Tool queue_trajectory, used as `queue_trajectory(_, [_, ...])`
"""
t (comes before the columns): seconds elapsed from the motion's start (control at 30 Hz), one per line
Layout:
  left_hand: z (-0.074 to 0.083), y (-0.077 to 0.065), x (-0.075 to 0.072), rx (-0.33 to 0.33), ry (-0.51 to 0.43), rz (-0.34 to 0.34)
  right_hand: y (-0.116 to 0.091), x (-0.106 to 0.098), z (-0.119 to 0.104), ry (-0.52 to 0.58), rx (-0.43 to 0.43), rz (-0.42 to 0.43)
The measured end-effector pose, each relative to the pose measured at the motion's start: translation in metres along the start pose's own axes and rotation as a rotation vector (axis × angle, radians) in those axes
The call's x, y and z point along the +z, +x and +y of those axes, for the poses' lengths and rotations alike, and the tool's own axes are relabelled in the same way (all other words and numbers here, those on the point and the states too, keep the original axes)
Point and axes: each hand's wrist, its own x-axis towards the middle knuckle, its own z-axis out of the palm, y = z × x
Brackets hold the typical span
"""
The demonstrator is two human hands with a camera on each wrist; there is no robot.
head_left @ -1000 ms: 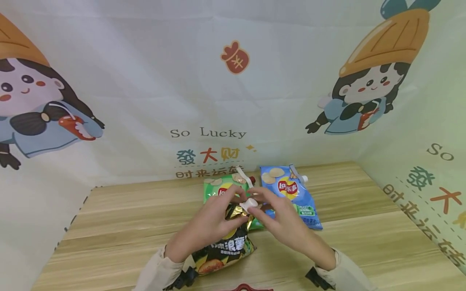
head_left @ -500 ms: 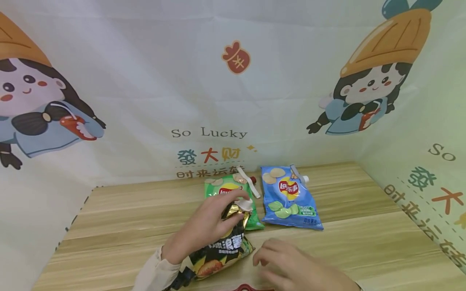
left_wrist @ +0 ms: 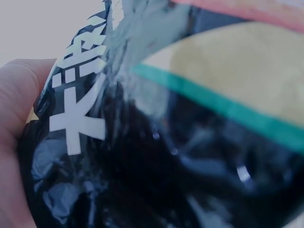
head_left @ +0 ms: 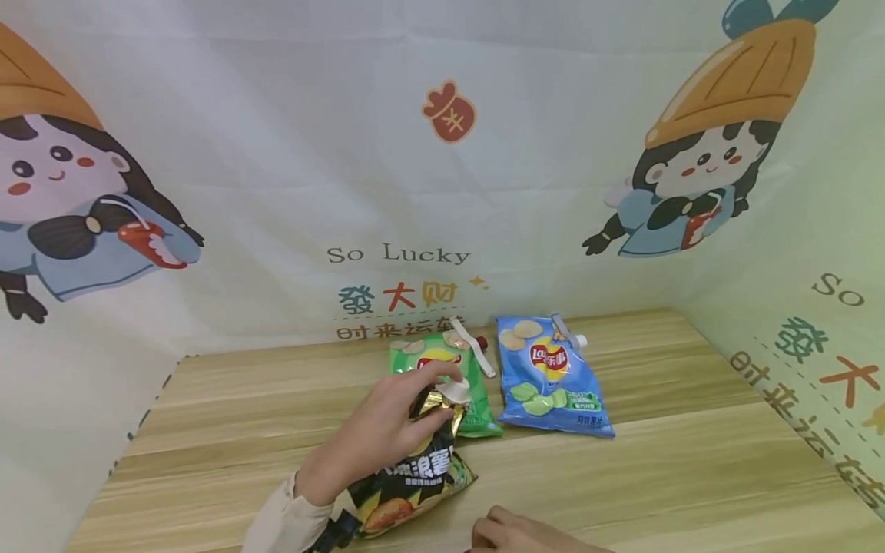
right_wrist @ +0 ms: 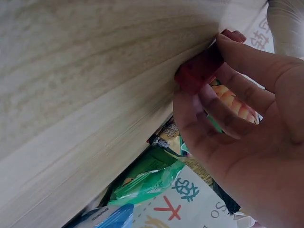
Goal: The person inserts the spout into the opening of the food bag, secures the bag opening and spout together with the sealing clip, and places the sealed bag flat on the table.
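My left hand point(head_left: 376, 430) holds the top of a black chip bag point(head_left: 411, 491) between thumb and fingers, the bag leaning on the table. A white cap-like spout point(head_left: 452, 390) sits at its gold-lined mouth, under my index finger. In the left wrist view the black bag point(left_wrist: 137, 156) fills most of the picture, a finger or thumb along its side. At the table's front, my right hand point(head_left: 518, 535) is partly cut off by the frame edge. The right wrist view shows its thumb and fingers pinching a dark red plastic piece point(right_wrist: 199, 71) close to the wooden tabletop.
Behind the black bag lies a green chip bag point(head_left: 477, 415) with a white clip point(head_left: 474, 347) and red cap on its top corner. To its right is a blue chip bag point(head_left: 553, 392) with a grey clip point(head_left: 565, 332). A printed cloth point(head_left: 387, 192) hangs behind the table.
My right hand has left the white spout, come down to the front edge and taken hold of the red piece. My left hand and the black bag have shifted slightly left and nearer.
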Motion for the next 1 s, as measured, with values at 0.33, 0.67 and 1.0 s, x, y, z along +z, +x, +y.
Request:
queue_trajectory(0.33, [-0.004,0.0,-0.003,-0.008,-0.008,0.002,-0.023,-0.042,-0.009,0.044,0.17,0.023])
queue_trajectory(0.67, [-0.008,0.0,-0.006,0.009,0.02,0.026,-0.049,-0.076,-0.002,0.105,0.316,0.322])
queue_trajectory(1.0, [-0.008,-0.001,-0.004,0.027,-0.02,0.026,-0.047,-0.086,0.004,0.097,0.209,0.523])
